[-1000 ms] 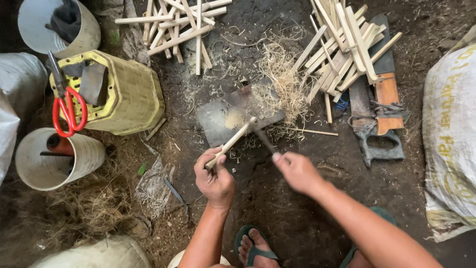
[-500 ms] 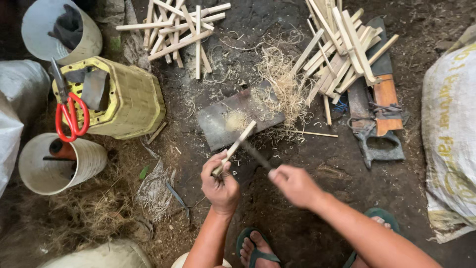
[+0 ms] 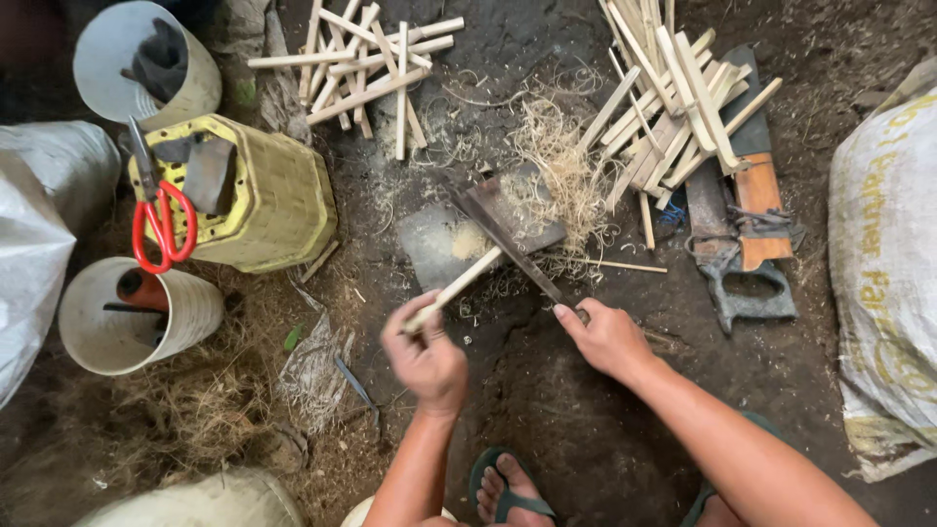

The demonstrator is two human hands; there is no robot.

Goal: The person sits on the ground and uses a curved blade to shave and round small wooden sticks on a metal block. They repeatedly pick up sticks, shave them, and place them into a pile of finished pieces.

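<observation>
Nearest the camera, a foot in a green sandal [image 3: 503, 493] rests on the dark earth floor [image 3: 547, 429]. Just above it, the left hand [image 3: 427, 353] is closed in a fist around the near end of a pale bamboo stick [image 3: 459, 286], which slants up and away until its far tip rests on a flat grey block [image 3: 459, 239]. The right hand [image 3: 607, 337] is wrapped tight around the handle of a long dark knife [image 3: 508, 242], whose blade lies across the stick close to the block.

By the look of it, the step in hand is shaving the stick thin: curly shavings [image 3: 561, 181] are heaped just beyond the block. The next stroke seems to call for a steady, shallow blade angle, with the left-hand fingers kept well back from the edge.

To the left stand a white bucket [image 3: 137, 317] and a yellow woven basket [image 3: 259, 195] with red-handled scissors [image 3: 161, 229] hooked on its rim. To the right, a handsaw [image 3: 742, 263] lies beside a white sack [image 3: 883, 263]. Farthest off are two piles of cut sticks, one at upper left [image 3: 366, 63] and one at upper right [image 3: 673, 93].
</observation>
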